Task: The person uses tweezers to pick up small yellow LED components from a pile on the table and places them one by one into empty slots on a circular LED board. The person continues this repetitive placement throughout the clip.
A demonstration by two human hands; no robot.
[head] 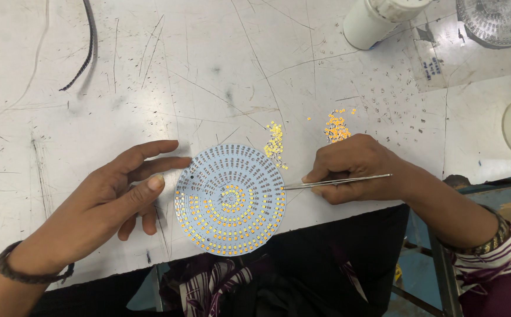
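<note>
Scratched white table point(150, 88): round LED board point(230, 201) is laid at near edge. Tweezers point(337, 181) are pinched in right hand point(355, 170), tips at board's right rim. Left rim is touched by open-fingered left hand point(114, 196). Loose yellow chips point(275, 144) are scattered just beyond.

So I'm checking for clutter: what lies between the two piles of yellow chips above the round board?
Head view: only bare, scratched white table separates the left pile from the right pile.
</note>
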